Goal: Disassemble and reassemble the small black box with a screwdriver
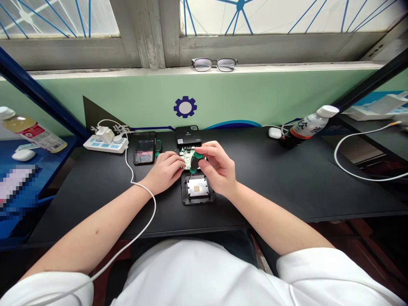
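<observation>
In the middle of the black desk, my right hand (pixel 218 168) grips a short screwdriver (pixel 195 162) with a green and black handle, its thin shaft slanting down to the left. Under it lies a green circuit board (pixel 187 155), partly covered by my hands. My left hand (pixel 166 172) is at the board's left edge, fingers curled and their tips on it. Nearer me sits an open black case part (pixel 185 199) holding a silver metal plate (pixel 193 189) with a small tan square. Behind the board is a black box-shaped cover (pixel 188 137).
A phone (pixel 145 148) and a white power strip (pixel 105 144) are on the left. The white cable (pixel 153 212) crosses over my left forearm. To the right, a bottle (pixel 306 127) leans beside a white earbud case (pixel 274 133). Glasses (pixel 214 64) rest on the window sill.
</observation>
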Demonstrator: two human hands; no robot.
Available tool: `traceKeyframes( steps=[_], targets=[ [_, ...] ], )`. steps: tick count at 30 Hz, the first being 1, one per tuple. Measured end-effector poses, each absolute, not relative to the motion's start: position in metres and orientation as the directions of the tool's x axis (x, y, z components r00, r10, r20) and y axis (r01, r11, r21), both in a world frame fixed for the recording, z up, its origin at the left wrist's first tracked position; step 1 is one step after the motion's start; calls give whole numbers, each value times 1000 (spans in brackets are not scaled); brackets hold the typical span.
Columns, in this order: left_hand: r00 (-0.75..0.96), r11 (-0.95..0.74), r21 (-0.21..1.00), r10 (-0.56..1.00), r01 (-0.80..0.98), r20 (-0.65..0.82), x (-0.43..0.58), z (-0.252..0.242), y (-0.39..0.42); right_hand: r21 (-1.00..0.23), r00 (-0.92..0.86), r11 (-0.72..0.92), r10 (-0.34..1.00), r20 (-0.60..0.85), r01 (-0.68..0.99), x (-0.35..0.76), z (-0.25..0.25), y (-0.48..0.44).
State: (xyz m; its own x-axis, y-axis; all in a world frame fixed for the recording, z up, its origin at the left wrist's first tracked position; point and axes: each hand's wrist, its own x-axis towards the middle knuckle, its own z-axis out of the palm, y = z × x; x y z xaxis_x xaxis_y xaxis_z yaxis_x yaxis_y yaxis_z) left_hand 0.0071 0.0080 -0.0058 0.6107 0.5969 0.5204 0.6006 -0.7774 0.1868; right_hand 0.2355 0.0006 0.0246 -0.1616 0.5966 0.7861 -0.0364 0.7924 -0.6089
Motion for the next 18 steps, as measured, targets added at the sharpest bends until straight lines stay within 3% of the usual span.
traceKeyframes(
  steps=[10, 14, 18],
  targets=[
    [681, -807, 272, 588, 523, 436, 3, -7, 4, -691, -241, 695, 649, 722, -198, 232, 15, 3],
    [702, -825, 242, 562, 510, 438, 2, -7, 3, -650, -210, 754, 622, 754, -96, 232, 9, 3],
    [711, -833, 233, 550, 501, 439, 1, -7, 4, -575, -310, 818, 542, 781, -17, 233, 10, 6]
  ],
)
